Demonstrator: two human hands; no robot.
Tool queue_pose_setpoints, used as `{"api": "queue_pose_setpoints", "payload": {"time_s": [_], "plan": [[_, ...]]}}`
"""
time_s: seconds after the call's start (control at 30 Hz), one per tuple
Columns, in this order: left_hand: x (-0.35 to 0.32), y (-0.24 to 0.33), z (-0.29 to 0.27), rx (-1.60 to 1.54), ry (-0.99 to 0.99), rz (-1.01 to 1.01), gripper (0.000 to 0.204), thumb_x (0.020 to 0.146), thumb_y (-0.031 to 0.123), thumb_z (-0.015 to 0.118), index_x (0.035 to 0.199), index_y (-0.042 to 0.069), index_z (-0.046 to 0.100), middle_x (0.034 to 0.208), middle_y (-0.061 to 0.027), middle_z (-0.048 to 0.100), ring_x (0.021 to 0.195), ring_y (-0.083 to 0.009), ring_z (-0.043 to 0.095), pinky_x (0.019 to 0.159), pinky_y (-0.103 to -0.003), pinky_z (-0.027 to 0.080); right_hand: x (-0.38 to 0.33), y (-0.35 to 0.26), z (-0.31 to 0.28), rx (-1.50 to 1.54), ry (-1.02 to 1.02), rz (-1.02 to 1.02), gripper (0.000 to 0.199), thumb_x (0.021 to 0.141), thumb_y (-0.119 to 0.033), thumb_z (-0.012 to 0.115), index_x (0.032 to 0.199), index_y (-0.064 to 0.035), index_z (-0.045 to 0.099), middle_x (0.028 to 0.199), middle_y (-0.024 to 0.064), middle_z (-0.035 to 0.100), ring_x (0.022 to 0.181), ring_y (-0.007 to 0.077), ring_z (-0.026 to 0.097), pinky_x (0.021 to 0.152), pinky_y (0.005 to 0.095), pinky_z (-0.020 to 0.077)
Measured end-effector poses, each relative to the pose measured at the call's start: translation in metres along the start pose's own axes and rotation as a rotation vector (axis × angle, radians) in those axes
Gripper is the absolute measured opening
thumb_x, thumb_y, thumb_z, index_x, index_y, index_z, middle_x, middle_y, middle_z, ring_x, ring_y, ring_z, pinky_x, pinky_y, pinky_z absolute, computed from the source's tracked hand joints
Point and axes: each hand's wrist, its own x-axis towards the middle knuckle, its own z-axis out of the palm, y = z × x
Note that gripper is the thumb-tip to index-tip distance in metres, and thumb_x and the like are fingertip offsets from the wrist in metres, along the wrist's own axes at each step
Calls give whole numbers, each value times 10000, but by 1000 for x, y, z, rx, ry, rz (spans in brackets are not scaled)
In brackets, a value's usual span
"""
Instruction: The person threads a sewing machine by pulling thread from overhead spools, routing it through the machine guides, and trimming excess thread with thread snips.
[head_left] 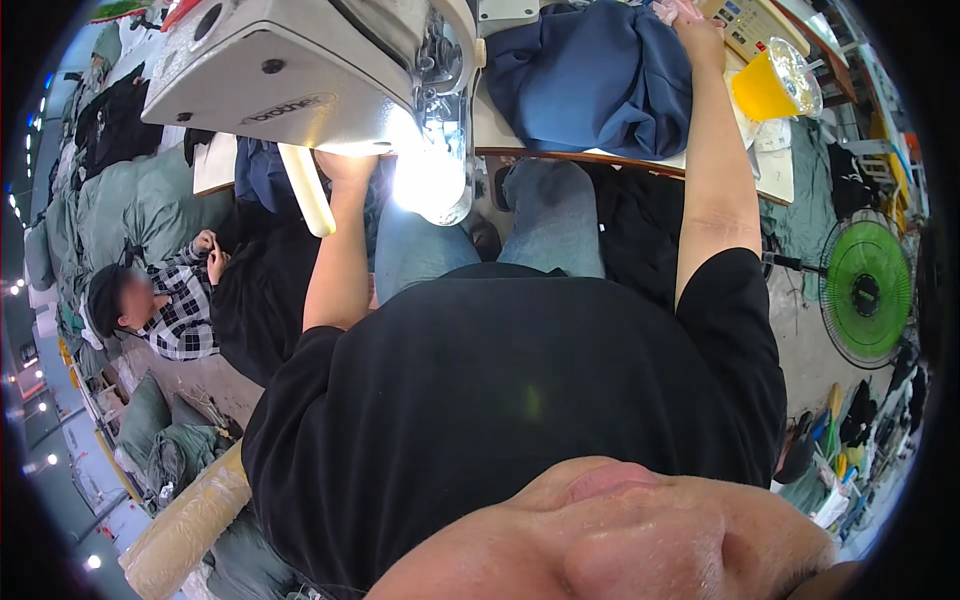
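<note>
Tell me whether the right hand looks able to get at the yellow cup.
Likely yes: the yellow cup is just right of the right forearm, its near side uncovered. The right hand, partly cut off by the picture's top edge, is beside blue fabric.

Free room over blue cloth [590, 80], sewing machine [290, 80] an obstacle leftward.
</note>
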Motion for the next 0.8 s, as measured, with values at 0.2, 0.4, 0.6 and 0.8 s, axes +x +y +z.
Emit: {"api": "queue_pose_setpoints", "payload": {"time_s": [0.2,0.4,0.6,0.8], "plan": [[1,0,5,-17,21,64,283,694,245,803,888,46,751,868,-153,736,806,-405,697,763,-487,552,17,24,5,-110,-6,-101,875,907,-604,463,1385,124,540,1450,374,499,1334,468,534,1097,484,464],[-1,-6,9,-69,25,14,291,689,244,806,892,43,749,871,-155,736,810,-410,695,777,-482,552,-9,-3,-4,-18,150,-306,375,983,-285,459,1172,-92,720,1148,260,706,1086,431,665,962,508,518],[-7,-20,18,-83,24,2,338,697,275,805,932,39,748,909,-152,742,856,-402,701,826,-493,544,-9,-3,-7,10,70,-74,412,967,-363,525,1198,-74,706,1130,275,706,1091,440,670,964,507,527],[-3,-20,19,-23,48,63,347,712,296,802,943,42,749,919,-152,742,874,-404,700,841,-502,540,10,11,9,-38,26,-35,870,878,-586,506,1413,100,529,1455,337,518,1335,437,544,1090,475,472]]}}
